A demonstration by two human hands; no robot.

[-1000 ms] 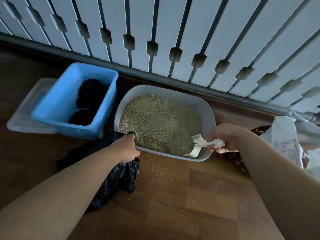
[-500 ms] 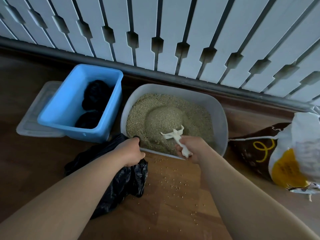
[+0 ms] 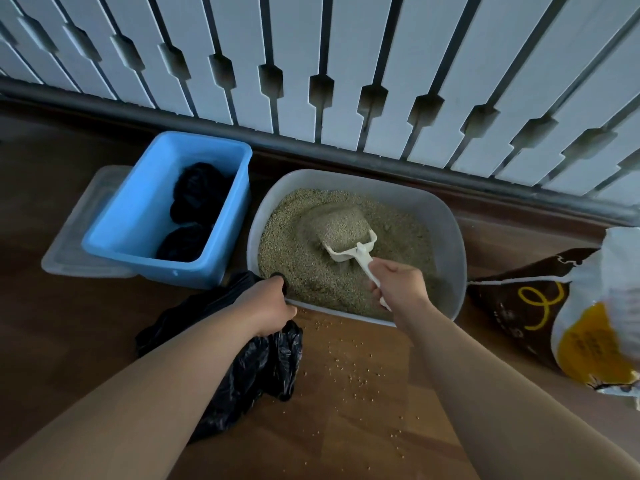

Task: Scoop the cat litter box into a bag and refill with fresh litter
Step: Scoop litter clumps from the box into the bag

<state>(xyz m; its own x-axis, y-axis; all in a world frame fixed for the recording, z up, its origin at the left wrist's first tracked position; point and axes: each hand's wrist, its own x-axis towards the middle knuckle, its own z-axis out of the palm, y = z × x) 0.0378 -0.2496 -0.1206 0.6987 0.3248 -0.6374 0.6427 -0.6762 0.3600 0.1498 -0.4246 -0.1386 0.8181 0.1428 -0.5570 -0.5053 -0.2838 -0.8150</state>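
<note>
A grey litter box [image 3: 446,220] full of tan litter [image 3: 294,271] sits on the wooden floor below a white slatted wall. My right hand [image 3: 398,285] grips the handle of a white scoop [image 3: 353,245], which is heaped with litter over the middle of the box. At the box's near left corner my left hand [image 3: 266,306] holds the top of a black plastic bag [image 3: 252,372] that lies crumpled on the floor under my forearm.
A blue bin [image 3: 138,220] with dark bundles stands left of the box on a clear lid [image 3: 69,247]. A brown, white and yellow litter sack [image 3: 561,317] lies at the right. Spilled grains [image 3: 349,365] dot the floor in front of the box.
My right hand moved from the box's right edge to its middle, and the scoop now carries a heap of litter. My left hand stayed on the bag.
</note>
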